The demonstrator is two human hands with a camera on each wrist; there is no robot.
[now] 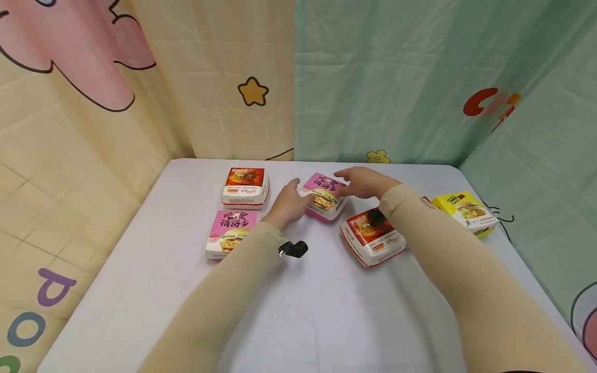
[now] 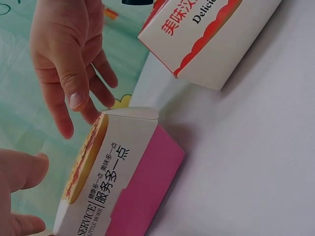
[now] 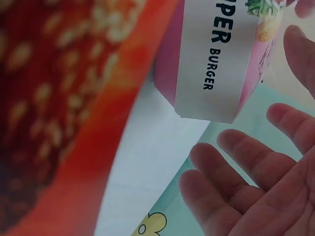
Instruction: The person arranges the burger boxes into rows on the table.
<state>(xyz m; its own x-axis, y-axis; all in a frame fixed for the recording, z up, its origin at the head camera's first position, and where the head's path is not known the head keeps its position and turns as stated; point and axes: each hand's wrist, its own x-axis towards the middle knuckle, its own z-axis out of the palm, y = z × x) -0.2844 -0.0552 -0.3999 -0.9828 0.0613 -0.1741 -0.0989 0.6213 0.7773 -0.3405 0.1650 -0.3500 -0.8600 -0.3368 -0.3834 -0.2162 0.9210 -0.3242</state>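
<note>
A pink and white burger box (image 1: 324, 197) sits near the back middle of the table, between the two hands. At its left side is my left hand (image 1: 288, 204), fingers extended and thumb tip by the box's edge. My right hand (image 1: 366, 182) reaches in from the right, its fingertips close to the box's top and right side. In the right wrist view the right hand's fingers (image 3: 266, 187) are spread and slightly bent, with a gap to the box (image 3: 206, 69). The left wrist view shows the pink box's printed side (image 2: 130, 172), both hands beside it.
At left, a red and white burger box (image 1: 245, 187) stands behind another pink one (image 1: 230, 233), partly covered by the left forearm. A tilted red and white box (image 1: 373, 235) lies under the right forearm. A yellow box (image 1: 466, 211) sits at the right edge. Curtains (image 1: 373, 77) surround the white table (image 1: 298, 321).
</note>
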